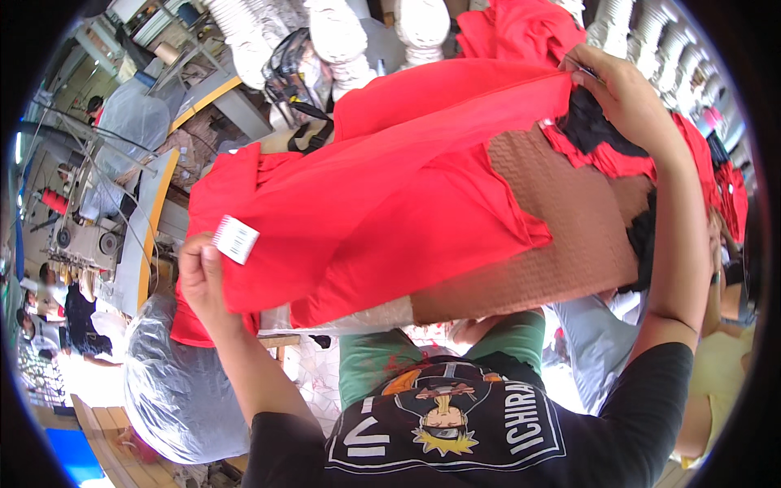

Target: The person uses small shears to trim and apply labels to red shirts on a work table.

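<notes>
A red garment of thin cloth stretches between my hands over a table with a brown textured cover. My left hand pinches its near left edge, right beside a white label with dark printing. At the far right, my raised right hand grips the other end of the cloth. A thin, dark, metal-looking tool shows at those fingers, too small to name surely. The garment's lower part lies in folds on the table.
More red cloth is heaped behind the table, near white wrapped stacks and a clear bag. Black cloth lies at the right. A plastic-wrapped bundle stands left, below a sewing machine. Another person is close on the right.
</notes>
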The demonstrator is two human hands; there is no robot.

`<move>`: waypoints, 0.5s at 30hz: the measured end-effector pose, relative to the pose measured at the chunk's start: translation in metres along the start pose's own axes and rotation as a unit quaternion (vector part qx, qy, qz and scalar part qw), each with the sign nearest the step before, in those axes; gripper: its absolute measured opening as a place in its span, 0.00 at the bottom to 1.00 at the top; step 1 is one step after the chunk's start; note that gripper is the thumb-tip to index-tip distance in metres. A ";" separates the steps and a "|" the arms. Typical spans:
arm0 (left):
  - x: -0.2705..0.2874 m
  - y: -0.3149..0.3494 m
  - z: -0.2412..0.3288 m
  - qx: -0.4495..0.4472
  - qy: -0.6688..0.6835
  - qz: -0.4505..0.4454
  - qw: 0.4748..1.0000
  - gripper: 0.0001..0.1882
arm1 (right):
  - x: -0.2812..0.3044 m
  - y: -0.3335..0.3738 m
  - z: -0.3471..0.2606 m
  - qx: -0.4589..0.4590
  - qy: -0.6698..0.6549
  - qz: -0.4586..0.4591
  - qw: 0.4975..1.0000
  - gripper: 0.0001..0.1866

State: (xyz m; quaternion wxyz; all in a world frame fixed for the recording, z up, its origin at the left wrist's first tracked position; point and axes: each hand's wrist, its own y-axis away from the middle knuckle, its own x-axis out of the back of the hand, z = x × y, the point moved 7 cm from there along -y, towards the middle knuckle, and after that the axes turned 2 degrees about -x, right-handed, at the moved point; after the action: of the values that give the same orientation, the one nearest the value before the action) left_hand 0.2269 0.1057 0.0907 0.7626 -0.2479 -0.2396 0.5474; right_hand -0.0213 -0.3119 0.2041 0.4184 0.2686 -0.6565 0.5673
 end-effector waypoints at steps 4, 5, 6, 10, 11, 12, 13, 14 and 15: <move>0.020 -0.009 -0.056 0.100 -0.316 -0.101 0.938 0.13 | -0.015 0.043 -0.040 0.014 -0.072 -0.147 0.986 0.17; 0.016 -0.001 -0.070 0.099 -0.334 -0.113 0.930 0.13 | -0.012 0.056 -0.053 0.043 -0.008 -0.112 0.993 0.17; 0.012 0.009 -0.080 0.095 -0.356 -0.124 0.921 0.13 | -0.012 0.068 -0.050 0.034 -0.035 -0.100 0.994 0.17; -0.040 0.042 -0.076 0.110 -0.167 -0.143 0.969 0.13 | -0.014 0.118 -0.033 -0.062 -0.143 -0.107 0.982 0.14; -0.065 0.048 -0.062 0.082 -0.182 -0.188 0.962 0.14 | -0.022 0.138 -0.024 -0.094 -0.189 -0.114 0.971 0.13; -0.090 0.056 -0.047 0.054 -0.197 -0.231 0.951 0.14 | -0.031 0.154 -0.019 -0.125 -0.235 -0.121 0.956 0.12; -0.114 0.068 -0.030 0.020 -0.196 -0.275 0.941 0.15 | -0.050 0.163 -0.026 -0.129 -0.247 -0.178 0.944 0.11; -0.143 0.080 -0.013 -0.019 -0.185 -0.320 0.929 0.16 | -0.069 0.174 -0.026 -0.153 -0.272 -0.192 0.930 0.10; -0.167 0.093 -0.005 -0.059 -0.182 -0.353 0.916 0.16 | -0.088 0.186 -0.026 -0.169 -0.271 -0.217 0.923 0.10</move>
State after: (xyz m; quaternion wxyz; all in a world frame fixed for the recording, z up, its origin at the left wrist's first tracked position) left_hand 0.1151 -0.0286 0.0115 0.8334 -0.0881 -0.4778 0.2634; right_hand -0.1243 -0.2583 0.0321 0.3766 0.4733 -0.7564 0.2492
